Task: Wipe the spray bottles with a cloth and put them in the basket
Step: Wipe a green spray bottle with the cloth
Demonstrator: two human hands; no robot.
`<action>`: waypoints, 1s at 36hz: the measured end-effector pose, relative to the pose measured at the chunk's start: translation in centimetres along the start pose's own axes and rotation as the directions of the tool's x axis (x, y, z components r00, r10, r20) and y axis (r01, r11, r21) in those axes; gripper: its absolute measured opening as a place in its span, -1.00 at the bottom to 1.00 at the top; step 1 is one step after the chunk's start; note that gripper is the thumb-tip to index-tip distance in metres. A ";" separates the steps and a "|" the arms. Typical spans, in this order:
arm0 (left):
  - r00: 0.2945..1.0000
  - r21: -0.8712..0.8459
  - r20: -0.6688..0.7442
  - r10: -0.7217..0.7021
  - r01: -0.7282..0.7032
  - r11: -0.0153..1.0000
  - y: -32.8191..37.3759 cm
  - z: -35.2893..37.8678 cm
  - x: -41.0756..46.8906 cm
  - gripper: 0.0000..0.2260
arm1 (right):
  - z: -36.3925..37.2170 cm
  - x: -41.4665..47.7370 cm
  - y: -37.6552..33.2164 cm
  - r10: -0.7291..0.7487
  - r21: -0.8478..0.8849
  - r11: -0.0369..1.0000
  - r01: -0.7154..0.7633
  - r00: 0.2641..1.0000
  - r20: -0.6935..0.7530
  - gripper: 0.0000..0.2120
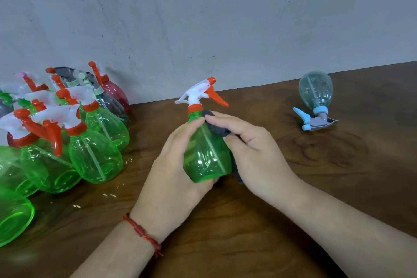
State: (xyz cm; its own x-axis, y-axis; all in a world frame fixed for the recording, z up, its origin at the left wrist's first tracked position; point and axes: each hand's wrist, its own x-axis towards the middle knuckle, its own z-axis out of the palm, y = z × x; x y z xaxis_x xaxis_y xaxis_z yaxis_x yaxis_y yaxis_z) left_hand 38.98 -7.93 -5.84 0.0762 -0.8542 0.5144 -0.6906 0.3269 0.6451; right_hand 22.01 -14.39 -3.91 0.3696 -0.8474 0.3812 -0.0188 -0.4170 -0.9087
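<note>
A clear green spray bottle (206, 156) with a white and orange trigger head is held upright above the wooden table. My left hand (173, 171) grips its body from the left, thumb near the neck. My right hand (248, 149) holds a dark grey cloth (217, 130) pressed against the bottle's right shoulder; more cloth hangs down behind the bottle. No basket is in view.
Several spray bottles (67, 133), mostly green with some red and grey, crowd the table's left side. A teal bottle with a blue trigger (316, 99) lies tipped over at the back right. A grey wall (203, 18) borders the brown table (248, 232).
</note>
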 end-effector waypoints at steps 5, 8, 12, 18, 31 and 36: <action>0.976 -0.295 -0.028 -0.214 0.196 0.935 -0.4 -0.7 0.4 -0.07 | 0.8 -0.9 0.2 -0.197 -0.188 0.957 0.222 0.970 0.143 -0.50; 0.958 -0.342 -0.029 -0.285 0.258 0.903 -0.4 -1.1 0.6 -0.07 | 1.0 -1.0 0.3 -0.256 -0.244 0.918 0.313 0.937 0.238 -0.51; 0.952 -0.348 -0.012 -0.306 0.283 0.894 -0.4 -1.3 0.8 -0.11 | 0.8 -0.9 0.3 -0.289 -0.295 0.874 0.386 0.901 0.323 -0.52; 0.989 -0.231 0.011 -0.144 0.143 0.962 -1.3 -1.1 0.5 -0.04 | 0.3 -0.1 0.5 -0.144 -0.084 0.984 0.157 0.979 0.146 -0.51; 0.985 -0.309 0.128 -0.118 0.152 0.939 0.1 -1.1 0.0 -0.03 | -0.4 0.9 0.0 0.256 0.352 0.900 -0.258 0.965 0.054 -0.57; 0.981 -0.224 0.183 -0.068 0.109 0.969 -0.3 -0.7 -0.1 -0.02 | -0.5 0.9 0.2 0.207 0.312 0.928 -0.205 0.978 0.026 -0.54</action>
State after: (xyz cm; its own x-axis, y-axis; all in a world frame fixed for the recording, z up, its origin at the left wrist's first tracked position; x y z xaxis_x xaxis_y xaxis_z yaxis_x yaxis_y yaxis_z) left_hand 39.70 -7.67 -5.64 -0.0106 -0.9339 0.3573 -0.4997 0.3144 0.8071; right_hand 21.85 -15.43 -3.65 0.3821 -0.9065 0.1798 0.1962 -0.1106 -0.9743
